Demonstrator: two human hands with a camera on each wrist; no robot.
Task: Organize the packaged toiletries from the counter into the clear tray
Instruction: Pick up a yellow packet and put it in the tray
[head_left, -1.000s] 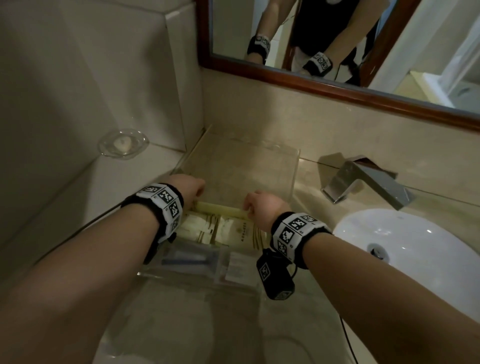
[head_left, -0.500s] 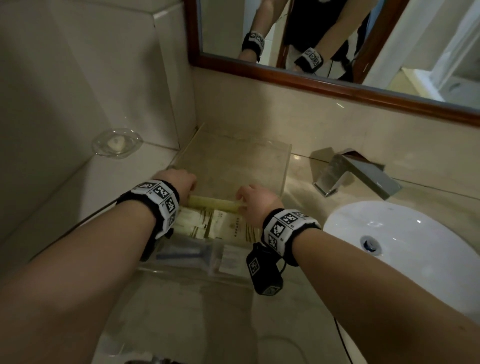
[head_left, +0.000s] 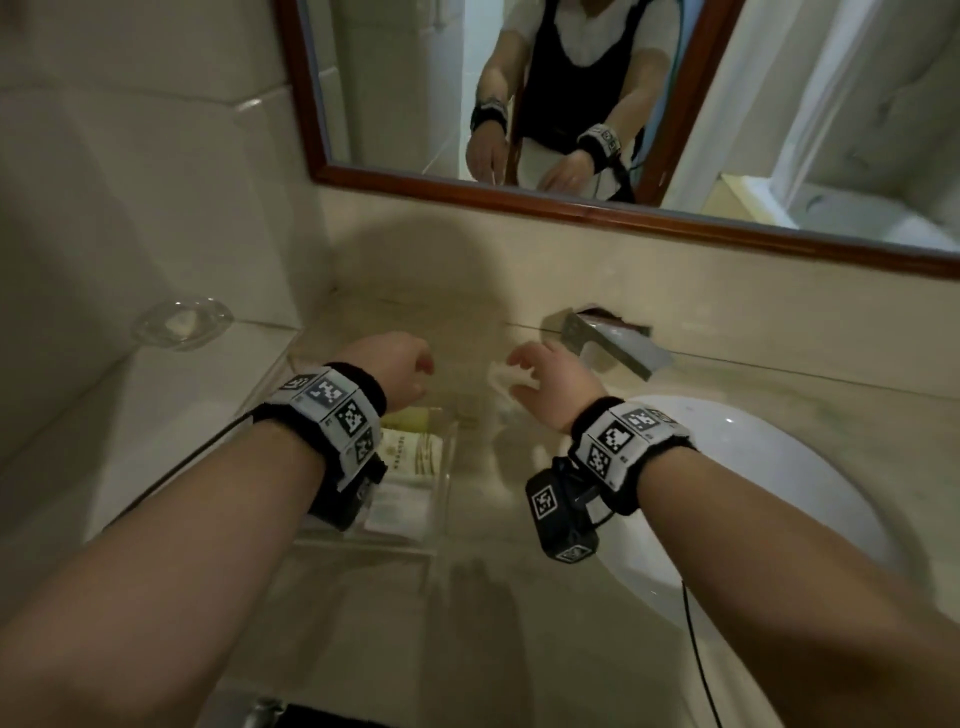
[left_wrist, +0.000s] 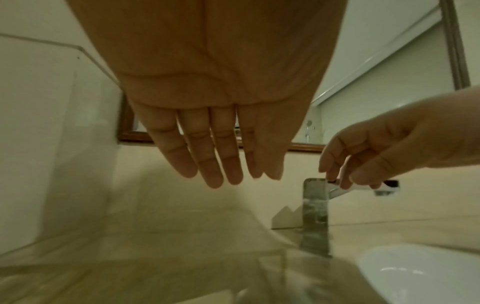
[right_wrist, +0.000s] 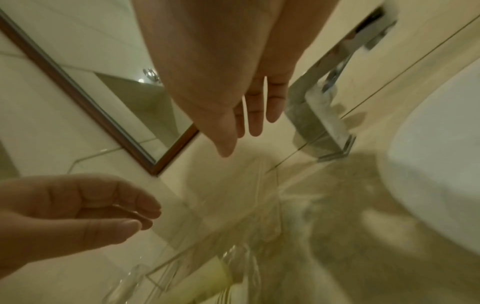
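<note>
The clear tray (head_left: 440, 470) stands on the beige counter at the left, partly under my left wrist. It holds cream packets (head_left: 415, 453) and a yellow tube (head_left: 411, 415), which also shows as the yellow tube (right_wrist: 205, 281) at the bottom of the right wrist view. My left hand (head_left: 421, 374) hovers above the tray's far end with nothing in it. In the left wrist view the left hand (left_wrist: 221, 166) has straight fingers. My right hand (head_left: 519, 370) floats to the right of it, relaxed and holding nothing. A pale blurred patch beside its fingers is unclear.
A glass soap dish (head_left: 182, 322) sits on the raised ledge at the left. The chrome faucet (head_left: 613, 348) and white basin (head_left: 779, 467) lie to the right. A wood-framed mirror (head_left: 519, 200) runs along the back wall, and a tiled wall closes the left side.
Both hands were holding the yellow tube low over the tray. They have let it go and risen apart, and the tube now lies in the tray. The head view has tilted up.
</note>
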